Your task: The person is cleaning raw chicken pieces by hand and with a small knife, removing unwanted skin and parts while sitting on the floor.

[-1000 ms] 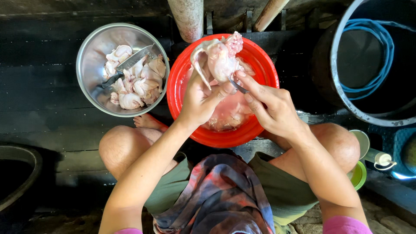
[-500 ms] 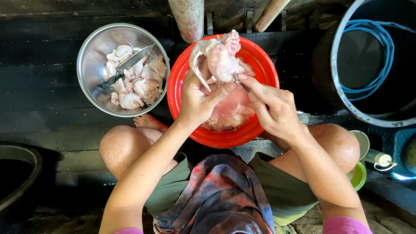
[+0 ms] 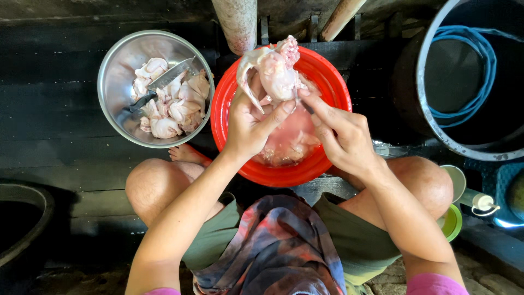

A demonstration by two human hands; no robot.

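Barely anything has shifted since a moment ago: both hands hold the same spot over the red basin [image 3: 229, 98], the right fingers only a touch nearer the meat. One raw chicken piece [image 3: 275, 74] is up in the air above the basin's far side, pale and pink, with a thin limb curling down on its left. Left hand [image 3: 252, 127] has it from below, fingers wrapped behind and the thumb pressed against the front, a firm closed grip. Right hand [image 3: 341, 136] comes in from the side, forefinger and thumb pinched at the lower right edge of the piece; whether something small sits between them I cannot tell. Pinkish water and more meat lie in the basin. Two bowls in all: the red one, and one steel bowl [image 3: 117, 63] to its left, holding a heap of cut pieces and one knife [image 3: 164, 82] resting on top. One big dark tub [image 3: 436, 128] with a blue hose coil [image 3: 480, 71] stands to the right
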